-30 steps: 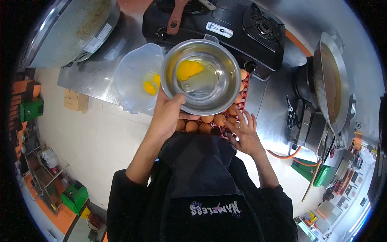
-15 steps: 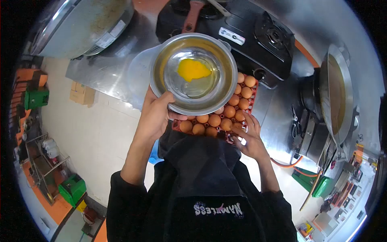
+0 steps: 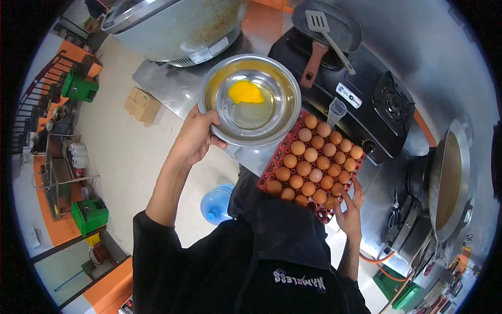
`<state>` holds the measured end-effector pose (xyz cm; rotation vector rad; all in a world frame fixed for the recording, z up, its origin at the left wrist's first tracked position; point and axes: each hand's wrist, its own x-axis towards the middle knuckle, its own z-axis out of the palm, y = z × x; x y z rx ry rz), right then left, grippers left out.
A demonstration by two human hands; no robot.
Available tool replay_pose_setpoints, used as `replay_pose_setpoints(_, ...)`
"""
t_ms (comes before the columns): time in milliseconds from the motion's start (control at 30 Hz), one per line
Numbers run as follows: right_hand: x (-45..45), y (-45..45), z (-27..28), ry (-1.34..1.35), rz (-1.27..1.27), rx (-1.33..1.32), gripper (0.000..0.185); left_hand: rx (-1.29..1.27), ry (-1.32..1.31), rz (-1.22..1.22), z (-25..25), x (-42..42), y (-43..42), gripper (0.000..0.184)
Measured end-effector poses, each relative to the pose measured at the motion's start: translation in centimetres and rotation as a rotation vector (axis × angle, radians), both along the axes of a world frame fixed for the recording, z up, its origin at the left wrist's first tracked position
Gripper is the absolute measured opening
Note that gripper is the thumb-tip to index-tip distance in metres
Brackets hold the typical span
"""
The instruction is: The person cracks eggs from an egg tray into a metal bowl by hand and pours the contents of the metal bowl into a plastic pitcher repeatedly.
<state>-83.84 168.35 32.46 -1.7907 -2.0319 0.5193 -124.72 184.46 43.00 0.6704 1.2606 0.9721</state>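
Observation:
My left hand (image 3: 194, 137) is closed on the rim of a round stainless-steel bowl (image 3: 208, 107), thumb inside the edge and fingers beneath. In the bowl (image 3: 285, 123) lie a bright yellow egg yolk (image 3: 246, 92) and clear egg white (image 3: 251, 116). To the right of the bowl, a red egg tray (image 3: 265, 180) holds rows of brown eggs (image 3: 312, 154). My right hand (image 3: 351, 212) is at the tray's near right corner, its fingers apart and curved at the eggs there. I see nothing lifted in it.
Behind the tray stands a black gas stove (image 3: 376, 120) bearing a square pan (image 3: 342, 31) and slotted spatula (image 3: 334, 44). A clear plastic cup (image 3: 337, 111) is beside the tray. At right are a large wok (image 3: 460, 183) and scissors (image 3: 394, 212); a blue water jug (image 3: 218, 204) stands below left.
The view has turned and shifted. The bowl, still in my left hand, is now left of the tray instead of over it, uncovering more eggs. My right hand stays at the tray's near right corner.

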Motion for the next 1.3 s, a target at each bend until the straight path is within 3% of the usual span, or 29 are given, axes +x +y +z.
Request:
replay_pose_setpoints(267,-0.2,1.0,0.7,-0.035,-0.104,-0.059,0.032,-0.077,-0.192,0.006,4.3,0.9,-2.8,0.060)
replay_pose_setpoints(433,0.4,1.5,1.0,-0.144,-0.060,-0.065,0.042,-0.224,-0.338,-0.017,8.9,1.8,-6.0,0.064)
replay_pose_setpoints(733,-0.6,3.2,-0.2,-0.039,-0.094,-0.056,0.044,-0.234,-0.091,0.124,11.2,1.9,-9.8,0.061)
replay_pose_setpoints(1033,-0.1,4.4,-2.9,0.141,-0.187,-0.013,0.045,-0.102,0.388,0.277,9.1,0.2,-9.0,0.059)
replay_pose_setpoints(1100,0.3,4.9,-2.9,0.083,-0.204,-0.067,0.046,-0.056,0.230,0.189,6.9,-0.8,-7.3,0.061)
replay_pose_setpoints(1133,0.7,4.8,-3.4,0.193,-0.258,-0.094,0.044,-0.025,0.120,0.126,5.7,-1.9,-6.0,0.063)
replay_pose_setpoints(1300,0.8,4.8,-3.2,0.060,-0.359,-0.074,0.042,0.133,0.343,0.015,0.9,-2.1,-0.3,0.045)
